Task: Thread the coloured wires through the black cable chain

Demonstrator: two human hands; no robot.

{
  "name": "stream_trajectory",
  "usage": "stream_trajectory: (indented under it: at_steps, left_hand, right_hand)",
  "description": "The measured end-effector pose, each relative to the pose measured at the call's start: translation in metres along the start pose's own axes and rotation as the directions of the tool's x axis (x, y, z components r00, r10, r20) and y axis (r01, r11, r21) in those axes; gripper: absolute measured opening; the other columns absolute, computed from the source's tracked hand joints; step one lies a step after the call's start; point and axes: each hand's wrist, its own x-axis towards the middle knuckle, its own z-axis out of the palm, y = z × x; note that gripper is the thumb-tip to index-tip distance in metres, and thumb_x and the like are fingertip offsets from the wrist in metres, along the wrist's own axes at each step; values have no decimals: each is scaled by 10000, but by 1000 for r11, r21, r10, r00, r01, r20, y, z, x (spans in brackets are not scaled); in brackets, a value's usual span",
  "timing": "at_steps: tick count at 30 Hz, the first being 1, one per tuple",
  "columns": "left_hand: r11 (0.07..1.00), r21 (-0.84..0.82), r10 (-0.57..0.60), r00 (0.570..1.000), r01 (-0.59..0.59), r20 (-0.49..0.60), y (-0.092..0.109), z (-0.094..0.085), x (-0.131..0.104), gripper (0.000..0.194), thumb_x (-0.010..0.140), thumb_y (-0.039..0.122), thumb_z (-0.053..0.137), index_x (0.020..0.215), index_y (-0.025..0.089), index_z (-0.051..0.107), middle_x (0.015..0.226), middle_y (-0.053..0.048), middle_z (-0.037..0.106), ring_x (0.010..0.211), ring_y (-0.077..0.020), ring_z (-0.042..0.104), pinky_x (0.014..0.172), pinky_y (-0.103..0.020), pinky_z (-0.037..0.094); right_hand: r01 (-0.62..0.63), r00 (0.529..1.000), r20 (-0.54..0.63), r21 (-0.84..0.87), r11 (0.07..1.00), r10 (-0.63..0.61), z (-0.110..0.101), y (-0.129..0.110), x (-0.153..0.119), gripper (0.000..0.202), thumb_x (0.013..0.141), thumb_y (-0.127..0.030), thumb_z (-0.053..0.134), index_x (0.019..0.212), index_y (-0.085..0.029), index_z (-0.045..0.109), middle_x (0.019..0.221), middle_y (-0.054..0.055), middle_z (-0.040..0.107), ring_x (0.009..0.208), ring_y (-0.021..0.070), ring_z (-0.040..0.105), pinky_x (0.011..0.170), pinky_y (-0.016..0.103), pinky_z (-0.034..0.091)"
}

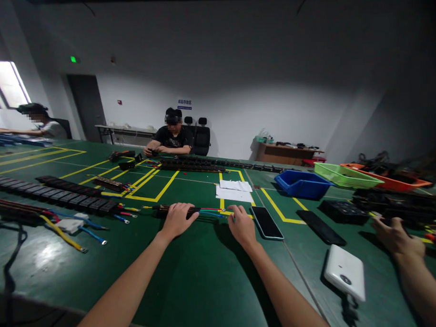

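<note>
My left hand (179,219) lies over a dark bar-shaped assembly with coloured cables, its fingers wrapped across the top and the thumb along the near side. From the right end of that assembly run red and blue cables (210,212) tipped with metal ring lugs. Close to those lugs is my right hand (242,224), fingers curled and fingertips drawn together. Whether a cable end is between them I cannot make out. Just right of this hand lies a phone (267,223) with a dark screen. White paper sheets (234,194) lie beyond it.
Long black segmented strips (54,192) and lugged cables (65,233) lie left. On the right are a black phone (321,226), a white power bank (345,272), a blue bin (304,184) and a green tray (347,174). A co-worker's hand (399,238) works there; another person (173,136) sits opposite.
</note>
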Motion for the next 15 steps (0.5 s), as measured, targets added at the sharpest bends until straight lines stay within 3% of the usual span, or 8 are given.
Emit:
stream_trajectory:
  at_steps: [6,9,15]
  left_hand:
    - [1000,12,-14,1000,14,13,-9,3,0,541,951,598,490,1321,214,578,1202,-104,694,1149,-293,605,1052,-494,394]
    - [999,24,40,999,-41,13,-9,4,0,555,966,569,485,1437,275,490,1220,-80,683,1159,-279,595,1058,-485,372]
    - [986,65,149,988,-152,44,-9,3,-2,399,993,500,479,1354,368,587,1308,-35,638,1212,-251,558,1067,-461,332]
  right_hand:
    - [60,996,59,42,997,-63,3,-5,0,298,934,-143,504,1203,-225,603,1097,55,633,796,152,609,624,245,354]
    - [53,995,76,53,997,-57,4,-6,-1,313,921,-127,499,1201,-229,596,1123,56,640,828,162,623,650,248,368]
    - [36,994,99,84,996,-44,5,-4,-1,323,917,-141,516,1224,-221,577,1122,55,647,842,167,627,666,251,381]
